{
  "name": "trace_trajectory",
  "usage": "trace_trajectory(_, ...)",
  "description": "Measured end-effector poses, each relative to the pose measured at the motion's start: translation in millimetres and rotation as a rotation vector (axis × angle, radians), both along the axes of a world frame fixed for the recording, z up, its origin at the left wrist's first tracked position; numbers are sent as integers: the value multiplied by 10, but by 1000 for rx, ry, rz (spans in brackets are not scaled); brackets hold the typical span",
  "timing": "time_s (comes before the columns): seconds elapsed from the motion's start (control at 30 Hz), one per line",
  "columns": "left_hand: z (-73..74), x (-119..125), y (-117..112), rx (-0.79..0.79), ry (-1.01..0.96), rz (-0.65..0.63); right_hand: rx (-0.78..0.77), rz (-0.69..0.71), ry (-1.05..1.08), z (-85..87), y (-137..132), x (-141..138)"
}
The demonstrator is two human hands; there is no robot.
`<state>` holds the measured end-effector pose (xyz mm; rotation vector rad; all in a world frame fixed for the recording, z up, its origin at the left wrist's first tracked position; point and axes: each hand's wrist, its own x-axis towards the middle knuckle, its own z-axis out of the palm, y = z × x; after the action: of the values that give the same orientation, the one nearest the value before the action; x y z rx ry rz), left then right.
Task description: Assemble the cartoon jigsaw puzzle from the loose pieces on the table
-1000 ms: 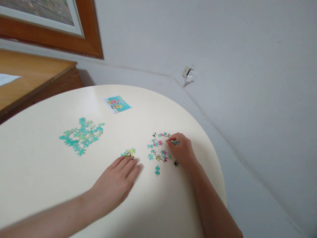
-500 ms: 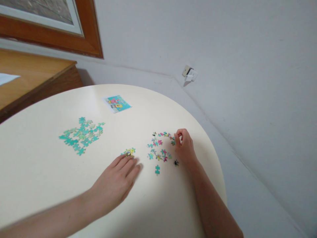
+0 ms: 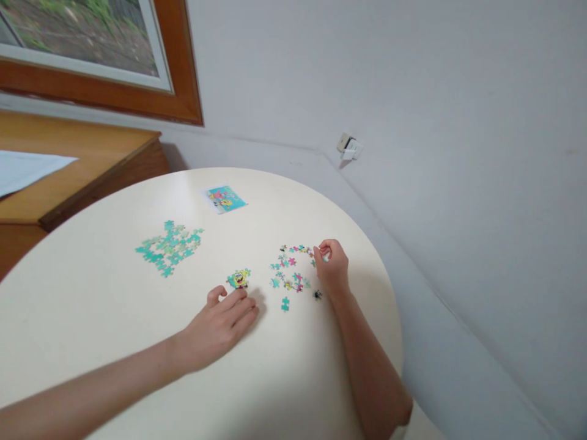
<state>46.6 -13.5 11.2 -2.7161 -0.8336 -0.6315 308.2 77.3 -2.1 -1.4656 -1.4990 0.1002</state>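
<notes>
My left hand [image 3: 224, 324] is just below a small joined cluster of jigsaw pieces [image 3: 239, 278] with a yellow cartoon face. Its fingers are loosely bent and apart, with nothing seen in them. On the right, my right hand [image 3: 333, 269] has thumb and forefinger curled together in a pinch. A small teal puzzle piece [image 3: 326, 258] shows between those fingers, partly hidden by them. Loose multicoloured puzzle pieces [image 3: 292, 262] lie between the hands. A single teal piece [image 3: 285, 304] and a dark piece [image 3: 317, 295] lie nearer to me.
A spread of mostly teal puzzle pieces [image 3: 170, 247] lies on the left of the round white table [image 3: 275, 379]. Toward the far edge is a cartoon picture card [image 3: 226, 199]. A wooden cabinet [image 3: 105, 143] stands at the left, and a white wall [image 3: 413, 122] borders the right.
My left hand has drawn back slightly from the face cluster, uncovering more of it, and its forefinger has lifted. My right hand stays pinched by the loose pieces. The view has shifted a little.
</notes>
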Motion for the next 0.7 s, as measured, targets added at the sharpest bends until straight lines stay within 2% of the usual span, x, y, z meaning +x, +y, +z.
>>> trace_trajectory(0.1, 36, 124, -98, -28, 110, -11, 14, -25, 27, -11, 4, 13)
trace_trajectory(0.2, 72, 333, -186, -80, 176, 63, 20, -19, 50, -21, 5, 20)
trace_trajectory(0.33, 33, 518, -243, -172, 211, 63, 37, -5, 55, -40, 13, 35)
trace_trajectory(0.47, -22, 513, -241, -204, 191, 49, 50, 13, 52, -74, 33, 61)
trace_trajectory(0.7, 87, 487, -207, -346, 115, 25, 62, 50, 34, -140, 71, 92)
